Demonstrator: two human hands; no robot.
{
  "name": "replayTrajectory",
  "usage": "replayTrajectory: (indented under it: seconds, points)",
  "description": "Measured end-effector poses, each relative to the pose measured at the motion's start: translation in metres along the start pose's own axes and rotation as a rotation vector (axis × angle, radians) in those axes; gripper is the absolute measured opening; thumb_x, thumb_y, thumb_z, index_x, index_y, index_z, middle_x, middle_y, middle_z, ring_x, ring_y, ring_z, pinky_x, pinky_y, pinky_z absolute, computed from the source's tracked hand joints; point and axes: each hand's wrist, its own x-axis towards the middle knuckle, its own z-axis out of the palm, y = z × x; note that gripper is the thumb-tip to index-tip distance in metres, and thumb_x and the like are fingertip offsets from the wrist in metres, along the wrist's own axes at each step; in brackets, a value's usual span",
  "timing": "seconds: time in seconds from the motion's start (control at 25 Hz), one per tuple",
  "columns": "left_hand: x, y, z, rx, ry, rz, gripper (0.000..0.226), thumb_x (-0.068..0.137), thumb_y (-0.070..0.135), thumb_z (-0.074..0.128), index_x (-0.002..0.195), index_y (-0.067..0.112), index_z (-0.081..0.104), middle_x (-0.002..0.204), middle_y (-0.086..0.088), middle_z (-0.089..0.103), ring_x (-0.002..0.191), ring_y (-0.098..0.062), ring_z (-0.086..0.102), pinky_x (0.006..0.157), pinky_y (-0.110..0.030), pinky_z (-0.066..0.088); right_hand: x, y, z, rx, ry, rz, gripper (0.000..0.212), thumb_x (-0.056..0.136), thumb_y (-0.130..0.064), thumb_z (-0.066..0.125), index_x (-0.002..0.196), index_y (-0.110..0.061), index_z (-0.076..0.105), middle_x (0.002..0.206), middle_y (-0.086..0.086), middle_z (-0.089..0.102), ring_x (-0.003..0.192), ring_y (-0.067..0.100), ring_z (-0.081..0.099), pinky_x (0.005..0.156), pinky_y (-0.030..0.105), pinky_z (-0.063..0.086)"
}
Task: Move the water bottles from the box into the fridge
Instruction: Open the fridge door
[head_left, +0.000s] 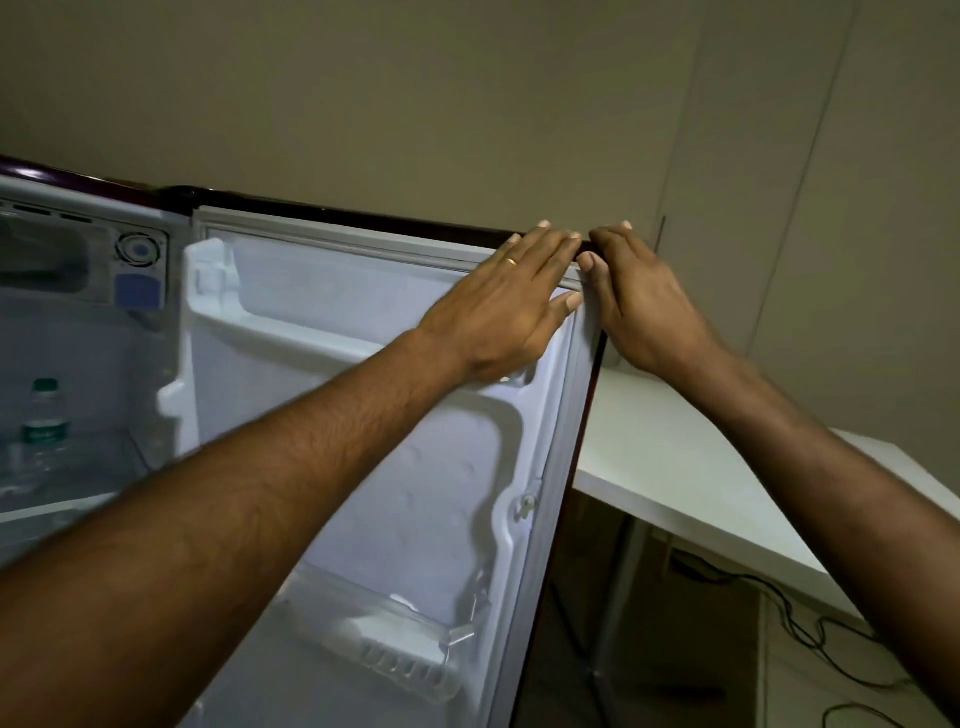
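Spread left hand (509, 296) flat on fridge door (363, 426), right hand (641, 304) gripping its corner; risks a pinch or toppled bottle (44, 421) if slammed.

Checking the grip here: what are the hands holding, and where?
The fridge door: right hand grips its top outer corner; left hand rests flat beside it.

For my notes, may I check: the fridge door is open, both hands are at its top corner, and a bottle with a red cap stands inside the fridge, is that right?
Not quite: the head view shows the bottle has a green cap, not red. The fridge door is open, and the left hand and right hand are at its top corner.
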Motion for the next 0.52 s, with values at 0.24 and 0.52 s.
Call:
replayTrajectory:
  seconds: [0.24,0.52]
  points:
    - [-0.001,-0.011,0.012,0.053,-0.083,0.007,0.065,0.105,0.047,0.018,0.158,0.011,0.007,0.166,-0.003,0.0,0.153,-0.015,-0.004,0.125,-0.038,0.005,-0.001,0.008,0.027,0.049,0.008,0.06,0.057,0.109,-0.031,0.032,0.155,0.002,0.026,0.165,0.018,0.019,0.155,0.034,0.009,0.126,0.04,0.013]
    - [-0.022,-0.046,0.031,0.112,-0.159,0.001,0.067,0.104,0.046,0.02,0.158,0.011,0.0,0.166,-0.003,-0.009,0.153,-0.017,-0.01,0.124,-0.042,0.011,0.008,0.02,0.063,0.089,0.132,0.091,0.052,0.107,-0.032,0.032,0.144,0.003,0.038,0.149,0.022,0.04,0.15,0.043,0.018,0.126,0.042,0.01]
